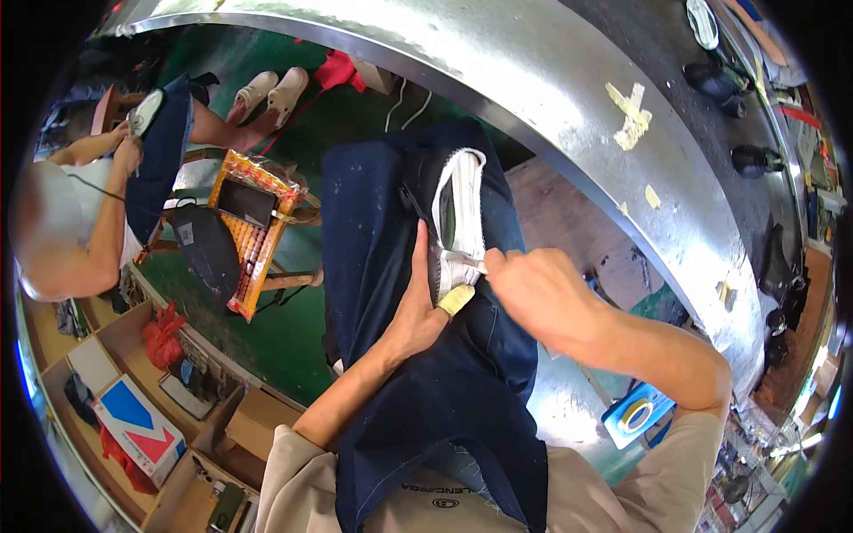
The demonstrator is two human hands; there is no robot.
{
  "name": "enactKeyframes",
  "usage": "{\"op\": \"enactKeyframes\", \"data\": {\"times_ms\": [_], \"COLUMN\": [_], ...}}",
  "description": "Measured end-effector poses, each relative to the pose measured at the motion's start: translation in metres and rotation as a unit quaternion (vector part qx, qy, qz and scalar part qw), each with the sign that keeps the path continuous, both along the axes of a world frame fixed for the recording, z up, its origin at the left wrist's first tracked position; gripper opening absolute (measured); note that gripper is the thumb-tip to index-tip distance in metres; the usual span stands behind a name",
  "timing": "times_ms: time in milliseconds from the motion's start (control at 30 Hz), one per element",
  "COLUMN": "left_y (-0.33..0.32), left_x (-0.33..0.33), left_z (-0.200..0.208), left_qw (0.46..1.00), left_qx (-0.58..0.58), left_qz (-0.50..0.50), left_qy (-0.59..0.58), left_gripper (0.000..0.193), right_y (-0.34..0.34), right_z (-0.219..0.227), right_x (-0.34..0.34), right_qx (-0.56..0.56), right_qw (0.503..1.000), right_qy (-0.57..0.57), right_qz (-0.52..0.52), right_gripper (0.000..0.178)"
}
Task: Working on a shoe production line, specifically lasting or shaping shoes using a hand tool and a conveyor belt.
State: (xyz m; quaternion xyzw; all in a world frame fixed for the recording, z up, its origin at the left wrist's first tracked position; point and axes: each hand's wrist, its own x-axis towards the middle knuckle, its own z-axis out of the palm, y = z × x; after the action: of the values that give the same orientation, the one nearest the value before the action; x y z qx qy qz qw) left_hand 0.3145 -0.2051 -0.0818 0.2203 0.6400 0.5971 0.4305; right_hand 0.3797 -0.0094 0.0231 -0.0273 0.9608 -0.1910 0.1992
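Observation:
A black shoe with a white sole (474, 204) lies on my lap over a dark blue apron (369, 222), its length running away from me. My left hand (416, 311) grips the shoe's near end from the left, with yellow tape wrapped round the thumb. From the right, my right hand (542, 289) is closed in a fist round a thin, pale tool (462, 258) whose tip touches the white sole near that end. Most of the tool is hidden inside the fist, so its kind cannot be made out.
A shiny metal bench (569, 98) curves past on the far and right sides, with dark shoes (755, 161) beyond it. At left, a co-worker's hands (124, 147) hold another shoe, near a stool with a beaded seat (258, 258). Wooden compartments (115, 329) stand at lower left.

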Motion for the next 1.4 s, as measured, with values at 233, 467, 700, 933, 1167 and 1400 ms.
{"op": "enactKeyframes", "data": {"times_ms": [233,467,700,933,1167,1400], "left_y": [-0.035,-0.029,-0.018,-0.004,-0.007,0.004], "left_x": [-0.011,-0.025,-0.006,0.011,-0.031,-0.038], "left_z": [-0.015,-0.013,-0.01,0.033,0.026,-0.002], "left_qw": [0.873,0.895,0.974,0.986,0.955,0.982], "left_qx": [0.022,-0.055,-0.082,-0.136,-0.16,-0.022], "left_qz": [0.148,0.115,0.13,-0.004,-0.01,0.111], "left_qy": [-0.463,-0.428,-0.164,0.101,0.248,-0.153], "left_gripper": [0.063,0.049,0.059,0.098,0.06,0.067], "right_y": [-0.039,-0.101,-0.029,0.001,-0.032,-0.062], "right_z": [-0.039,-0.068,-0.028,-0.025,-0.034,-0.07], "right_x": [0.021,0.045,0.044,0.034,0.021,0.022], "right_qx": [-0.1,-0.196,-0.428,-0.036,-0.038,-0.113], "right_qw": [0.984,0.912,0.783,0.976,0.982,0.943], "right_qy": [-0.053,0.042,-0.24,0.15,0.061,0.104], "right_qz": [-0.138,-0.358,-0.382,-0.152,-0.176,-0.295], "right_gripper": [0.028,0.028,0.031,0.016,0.031,0.03]}}
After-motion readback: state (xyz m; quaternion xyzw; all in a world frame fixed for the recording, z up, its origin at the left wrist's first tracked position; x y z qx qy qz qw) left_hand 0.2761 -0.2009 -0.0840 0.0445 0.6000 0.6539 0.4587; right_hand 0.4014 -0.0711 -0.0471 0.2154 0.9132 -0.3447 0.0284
